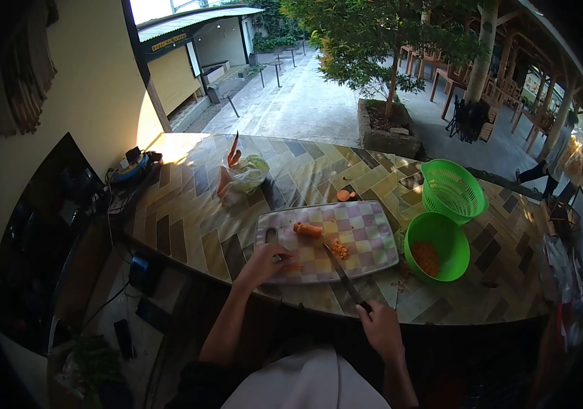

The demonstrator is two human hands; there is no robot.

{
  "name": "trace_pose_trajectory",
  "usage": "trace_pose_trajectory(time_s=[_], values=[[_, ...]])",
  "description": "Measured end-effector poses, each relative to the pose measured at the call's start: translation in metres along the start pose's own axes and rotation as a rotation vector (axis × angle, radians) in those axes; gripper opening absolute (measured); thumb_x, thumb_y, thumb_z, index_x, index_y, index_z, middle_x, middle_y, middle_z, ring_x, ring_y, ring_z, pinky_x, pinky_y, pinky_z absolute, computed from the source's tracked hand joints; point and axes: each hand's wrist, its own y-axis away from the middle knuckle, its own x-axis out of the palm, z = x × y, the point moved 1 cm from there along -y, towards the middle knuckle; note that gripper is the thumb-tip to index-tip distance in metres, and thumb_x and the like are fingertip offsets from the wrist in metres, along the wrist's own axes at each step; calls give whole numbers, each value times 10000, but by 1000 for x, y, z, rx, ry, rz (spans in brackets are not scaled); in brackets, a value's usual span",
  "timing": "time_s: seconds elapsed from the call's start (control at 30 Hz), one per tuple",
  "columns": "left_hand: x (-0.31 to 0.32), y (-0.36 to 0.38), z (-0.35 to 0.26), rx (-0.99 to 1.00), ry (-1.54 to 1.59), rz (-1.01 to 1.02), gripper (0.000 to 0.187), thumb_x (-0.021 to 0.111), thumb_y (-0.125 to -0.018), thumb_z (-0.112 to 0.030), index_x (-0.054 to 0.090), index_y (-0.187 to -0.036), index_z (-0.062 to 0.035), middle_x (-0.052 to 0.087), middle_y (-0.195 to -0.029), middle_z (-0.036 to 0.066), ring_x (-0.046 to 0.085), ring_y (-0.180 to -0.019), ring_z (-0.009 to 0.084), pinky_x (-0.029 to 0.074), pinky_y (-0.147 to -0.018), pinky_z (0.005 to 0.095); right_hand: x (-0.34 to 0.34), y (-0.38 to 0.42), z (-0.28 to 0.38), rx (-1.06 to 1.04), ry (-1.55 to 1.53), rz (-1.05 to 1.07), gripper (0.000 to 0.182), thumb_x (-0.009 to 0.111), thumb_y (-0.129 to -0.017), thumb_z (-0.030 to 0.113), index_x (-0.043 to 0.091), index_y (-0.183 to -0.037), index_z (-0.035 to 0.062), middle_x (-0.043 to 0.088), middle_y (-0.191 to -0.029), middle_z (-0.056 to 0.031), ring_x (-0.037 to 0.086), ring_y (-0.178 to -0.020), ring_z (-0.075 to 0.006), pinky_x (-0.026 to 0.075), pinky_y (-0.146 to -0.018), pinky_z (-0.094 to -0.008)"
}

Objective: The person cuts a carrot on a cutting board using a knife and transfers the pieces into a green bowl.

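Observation:
My right hand is closed around the black handle of a kitchen knife. Its blade points up and left across the checkered cutting board, beside a small heap of diced carrot. At the board's left edge, my left hand has its fingers curled down onto some thin carrot pieces, partly hidden by the fingers. A thick peeled carrot chunk lies on the board above both hands, apart from them.
Green bowl with diced carrot stands right of the board, against a green basket. Carrot ends lie behind the board. A plastic bag of vegetables sits at back left. Someone walks at far right.

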Motion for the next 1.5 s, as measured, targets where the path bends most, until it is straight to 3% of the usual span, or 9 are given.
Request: trace_pose_trajectory(time_s=[0.1,0.2,0.3,0.37,0.67,1.2,1.3,1.4,1.5], values=[[-1,9,-5,-8,-30,-26,199,749,-827,-90,752,-1019,-34,723,-979,128,707,-872,254,529,-814,347,-2,0,4,-23,-62,13,347,642,-940,260,609,-859,-76,596,-698,-265,614,-709,-447,444,-607,-447],[-4,11,-10,9,11,7,236,763,-798,-83,745,-1023,-14,705,-911,187,697,-850,311,531,-789,374,1,0,7,-48,-80,25,350,642,-940,262,617,-879,-82,595,-699,-266,612,-699,-443,443,-605,-443],[-5,9,-13,137,-87,39,258,765,-779,-55,743,-1032,-7,703,-889,191,699,-841,303,536,-787,360,4,2,6,-57,-90,27,352,639,-942,264,626,-896,-84,595,-699,-266,614,-695,-439,445,-606,-438],[-4,8,-16,73,-73,49,269,763,-771,-37,739,-1037,-1,708,-888,187,705,-838,290,540,-784,348,6,3,4,-68,-103,21,354,637,-944,266,629,-902,-85,597,-698,-264,616,-696,-437,447,-609,-436],[0,10,-26,-126,-8,39,277,730,-769,-28,733,-1043,8,716,-869,187,721,-828,258,552,-771,347,10,8,-13,-28,-120,25,321,620,-967,260,641,-884,-50,564,-532,-117,594,-497,-185,423,-514,-353],[8,19,-22,-24,-153,-27,265,703,-742,-4,721,-1005,7,693,-898,141,699,-795,236,555,-766,330,12,7,-8,-27,-137,73,357,632,-957,287,659,-949,-70,591,-557,-123,611,-514,-190,435,-519,-344],[10,20,-15,23,-92,-61,237,667,-751,-15,730,-980,-10,674,-868,162,673,-793,307,530,-758,371,13,6,-9,-10,-118,90,357,632,-957,291,659,-953,-65,588,-557,-121,609,-516,-189,434,-520,-344],[7,20,-18,25,-102,-52,251,709,-734,4,721,-985,3,689,-864,122,700,-781,202,553,-743,304,13,5,-9,-23,-119,89,358,631,-958,294,658,-950,-63,583,-554,-116,603,-512,-184,431,-518,-343],[-2,17,-29,-19,2,-66,240,729,-737,7,723,-976,3,688,-850,111,703,-760,184,554,-726,291,11,5,-8,-20,-147,83,356,630,-959,294,658,-939,-61,578,-550,-105,596,-508,-174,427,-515,-339]])
